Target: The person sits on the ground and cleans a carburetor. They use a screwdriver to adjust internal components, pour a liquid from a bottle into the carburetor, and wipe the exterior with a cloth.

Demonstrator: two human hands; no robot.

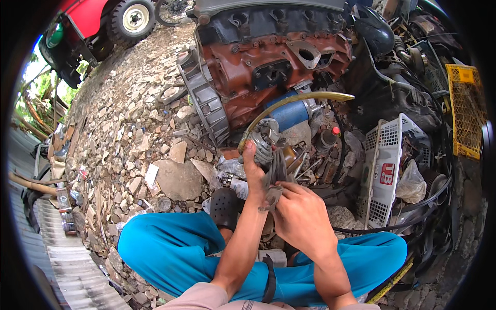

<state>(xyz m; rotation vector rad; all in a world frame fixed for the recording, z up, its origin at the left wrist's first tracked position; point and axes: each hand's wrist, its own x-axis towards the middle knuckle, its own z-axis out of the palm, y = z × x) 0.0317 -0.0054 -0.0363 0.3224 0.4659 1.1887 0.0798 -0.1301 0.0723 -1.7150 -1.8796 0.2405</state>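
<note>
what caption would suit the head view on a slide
Left hand grips a metal part, right hand a dark rag, before a rust-red engine.

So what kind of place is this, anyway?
Probably an outdoor mechanic's yard: there's a partly stripped reddish-brown engine, a red vehicle at the upper left, and stony, rubble-strewn ground.

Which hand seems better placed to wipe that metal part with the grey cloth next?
Probably the right hand: it pinches the grey cloth close by, while the left hand is occupied gripping the metal part.
</note>
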